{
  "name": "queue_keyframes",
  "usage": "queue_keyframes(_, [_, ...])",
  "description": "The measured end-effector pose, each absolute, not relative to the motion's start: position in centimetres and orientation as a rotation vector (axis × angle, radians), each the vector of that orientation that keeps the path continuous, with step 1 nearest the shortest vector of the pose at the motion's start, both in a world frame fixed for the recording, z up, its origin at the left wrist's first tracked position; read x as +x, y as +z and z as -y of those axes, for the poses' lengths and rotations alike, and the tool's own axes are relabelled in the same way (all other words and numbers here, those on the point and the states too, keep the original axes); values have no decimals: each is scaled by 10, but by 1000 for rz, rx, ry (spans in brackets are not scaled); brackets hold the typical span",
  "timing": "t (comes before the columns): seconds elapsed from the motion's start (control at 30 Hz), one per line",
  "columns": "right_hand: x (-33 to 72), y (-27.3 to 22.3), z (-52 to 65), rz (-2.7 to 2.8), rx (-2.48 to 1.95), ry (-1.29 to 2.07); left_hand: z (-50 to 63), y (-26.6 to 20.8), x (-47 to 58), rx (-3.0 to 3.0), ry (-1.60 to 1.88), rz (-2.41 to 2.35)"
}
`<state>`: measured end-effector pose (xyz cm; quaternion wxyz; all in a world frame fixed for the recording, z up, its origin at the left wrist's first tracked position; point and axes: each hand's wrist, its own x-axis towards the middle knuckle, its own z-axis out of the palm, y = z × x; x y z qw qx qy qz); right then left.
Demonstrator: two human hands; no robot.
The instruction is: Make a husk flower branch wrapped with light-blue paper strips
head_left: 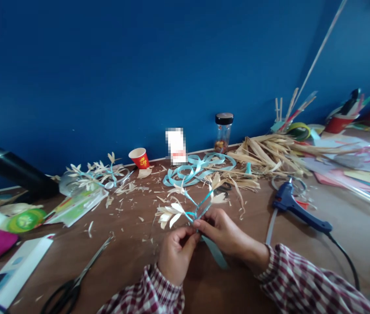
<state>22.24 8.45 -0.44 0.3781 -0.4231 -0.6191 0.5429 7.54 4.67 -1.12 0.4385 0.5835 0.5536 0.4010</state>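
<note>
Above the table's front half, both hands pinch the base of a husk flower spray [173,213], whose pale petals fan out on several stems wrapped in light blue. My left hand [176,253] closes thumb and finger on the stem's lower end. Just above it, my right hand [225,231] is closed on the stem where the branches meet. A loose end of light blue ribbon [215,253] hangs below the right hand. More of that ribbon lies in loops [201,168] behind the flowers. The fingertips partly hide the stem.
Black-handled scissors [76,279] lie to the left. At the right is a blue glue gun [284,198] with its cord. Dried husks [266,152], a lidded jar [223,133] and a red paper cup [139,158] line the wall. Finished-looking flowers [98,172] lie back left.
</note>
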Motion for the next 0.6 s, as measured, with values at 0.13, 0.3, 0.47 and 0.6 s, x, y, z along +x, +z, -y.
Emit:
queue_keyframes(0.13, [223, -5, -84, 1568, -1094, 1401, -46, -9, 77, 1471, 1027, -1397])
queue_keyframes(0.3, [222, -7, -85, 1482, -1064, 1419, -51, -17, 75, 1235, 986, -1330])
queue_keyframes(0.47, [223, -9, -85, 1525, -1077, 1380, -57, -20, 72, 1122, 981, -1226])
queue_keyframes(0.6, [222, -8, -85, 1487, -1023, 1418, -58, -19, 71, 1085, 992, -1234])
